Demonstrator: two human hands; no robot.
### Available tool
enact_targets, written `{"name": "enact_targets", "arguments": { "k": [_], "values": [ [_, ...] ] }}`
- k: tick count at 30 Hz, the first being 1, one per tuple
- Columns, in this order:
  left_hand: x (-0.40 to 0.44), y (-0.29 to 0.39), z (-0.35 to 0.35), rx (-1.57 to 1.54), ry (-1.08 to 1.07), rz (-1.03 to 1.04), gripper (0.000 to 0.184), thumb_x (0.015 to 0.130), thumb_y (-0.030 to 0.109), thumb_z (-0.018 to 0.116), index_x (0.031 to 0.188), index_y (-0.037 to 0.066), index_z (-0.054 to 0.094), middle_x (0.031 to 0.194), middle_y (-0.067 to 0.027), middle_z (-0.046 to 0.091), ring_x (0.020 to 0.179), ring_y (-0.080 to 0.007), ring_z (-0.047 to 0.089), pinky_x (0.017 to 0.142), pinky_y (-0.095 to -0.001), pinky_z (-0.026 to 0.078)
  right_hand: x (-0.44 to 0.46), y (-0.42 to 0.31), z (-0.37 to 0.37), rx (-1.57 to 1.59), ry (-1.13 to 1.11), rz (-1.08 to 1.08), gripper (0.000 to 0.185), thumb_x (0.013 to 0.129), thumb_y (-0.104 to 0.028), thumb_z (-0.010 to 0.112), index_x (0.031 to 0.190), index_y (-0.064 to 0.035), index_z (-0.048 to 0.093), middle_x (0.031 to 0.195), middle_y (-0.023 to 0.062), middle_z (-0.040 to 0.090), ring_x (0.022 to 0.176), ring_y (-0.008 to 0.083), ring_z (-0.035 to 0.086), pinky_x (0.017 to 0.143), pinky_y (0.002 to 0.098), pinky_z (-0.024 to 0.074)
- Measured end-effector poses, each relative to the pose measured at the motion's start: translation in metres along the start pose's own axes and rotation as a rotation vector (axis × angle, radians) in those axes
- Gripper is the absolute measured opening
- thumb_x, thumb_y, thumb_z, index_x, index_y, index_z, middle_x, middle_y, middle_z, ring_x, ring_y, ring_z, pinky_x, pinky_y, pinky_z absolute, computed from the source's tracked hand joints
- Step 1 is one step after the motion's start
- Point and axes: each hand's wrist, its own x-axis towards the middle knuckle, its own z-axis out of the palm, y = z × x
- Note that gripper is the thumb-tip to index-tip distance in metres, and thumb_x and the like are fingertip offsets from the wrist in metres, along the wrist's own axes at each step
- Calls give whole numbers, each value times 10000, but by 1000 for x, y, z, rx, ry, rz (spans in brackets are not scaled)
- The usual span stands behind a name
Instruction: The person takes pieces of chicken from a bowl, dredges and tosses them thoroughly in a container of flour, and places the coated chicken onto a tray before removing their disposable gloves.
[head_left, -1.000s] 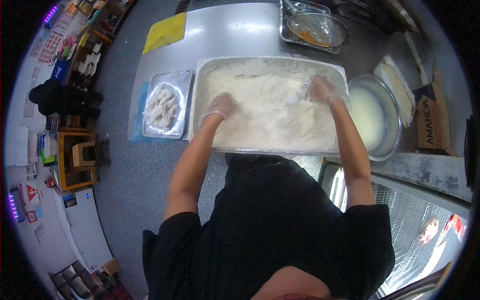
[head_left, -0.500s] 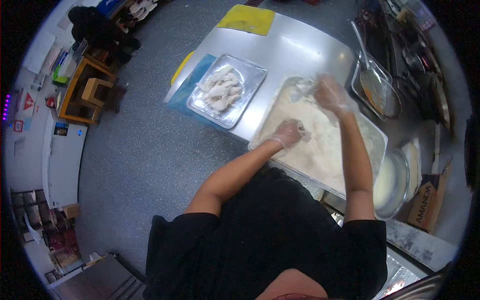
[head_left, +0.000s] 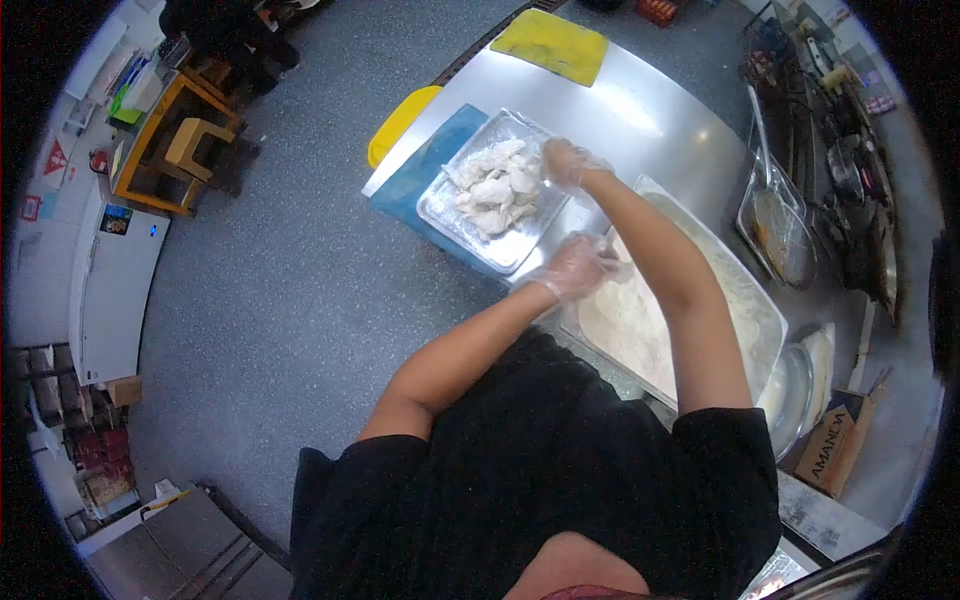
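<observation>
Flour-coated pieces that look like raw chicken (head_left: 492, 195) lie heaped in a shallow metal tray (head_left: 515, 262). My right hand (head_left: 568, 163), in a clear plastic glove, is at the right edge of that heap. Its fingers are curled and point toward the pieces; what they hold, if anything, is hidden. Closer to me, my gloved left hand (head_left: 580, 268) hovers by the near left corner of a large pan of flour (head_left: 630, 325). Its fingers are bunched together, and their contents cannot be made out.
The trays stand on a steel table (head_left: 640, 110) with a blue board (head_left: 425, 180) and a yellow mat (head_left: 550, 45). A strainer (head_left: 775, 220) rests in another tray at right. A bowl (head_left: 790, 390) and a cardboard box (head_left: 835, 445) are nearer. A person (head_left: 225, 35) stands far left.
My right hand has moved left from the flour pan to the tray of coated pieces. My left hand stays curled, now near the pan's corner rather than over the flour. The view has shifted.
</observation>
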Motion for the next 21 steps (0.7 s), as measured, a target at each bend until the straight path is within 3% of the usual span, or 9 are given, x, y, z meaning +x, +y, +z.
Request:
{"name": "enact_targets", "arguments": {
  "k": [2,4,8,11,13,15,17,19,21],
  "values": [
    [-14,17,-39,-152,-23,-239,250,749,217,636,922,37,644,846,-129,646,700,-212,607,678,-321,479,0,21,3,-36,-43,19,297,771,-150,492,974,56,556,1036,269,553,999,360,545,828,411,449],
    [-12,-18,-60,-236,19,-214,315,733,312,649,862,26,654,799,-124,645,713,-199,608,682,-308,478,15,61,34,0,-20,29,283,763,-132,499,969,53,558,1016,262,561,977,359,552,822,412,451],
    [10,-58,-115,217,154,-422,350,730,357,657,872,37,659,808,-130,646,695,-196,609,679,-308,489,-27,69,18,290,55,96,242,760,-93,526,965,32,560,951,224,587,903,340,572,790,403,463],
    [29,-115,-132,168,345,-360,211,758,218,619,907,74,661,811,-93,654,708,-201,613,696,-323,486,-74,105,13,259,385,-38,207,783,-106,534,939,22,577,928,196,596,850,295,583,768,370,470],
    [37,-127,-137,378,449,-185,205,768,221,595,896,74,660,840,-108,648,758,-248,617,734,-349,475,-140,96,-26,435,303,125,221,793,-169,564,919,9,602,910,167,595,831,256,573,761,348,469],
    [35,-144,-143,480,367,-170,211,771,215,586,899,61,653,857,-120,644,785,-267,613,739,-349,471,-191,103,-36,212,422,188,236,774,-201,601,919,-16,625,918,153,589,850,239,564,776,341,467],
    [29,-138,-145,590,288,-159,217,775,209,576,903,49,645,873,-133,639,811,-285,608,745,-350,467,-247,130,-19,278,562,104,281,780,-257,601,942,-29,625,869,132,590,840,237,557,773,336,465],
    [9,-101,-145,676,391,-142,238,789,217,554,931,42,631,895,-157,628,845,-296,599,761,-359,456,-280,192,18,341,186,506,308,812,-298,546,948,-33,624,984,139,569,927,244,531,818,343,445],
    [0,-89,-141,626,401,-187,237,797,225,549,935,51,630,904,-153,628,857,-287,596,770,-361,451,-332,308,130,490,362,537,350,846,-340,465,942,-44,625,1091,137,503,1007,255,475,865,369,418]
  ]
}}
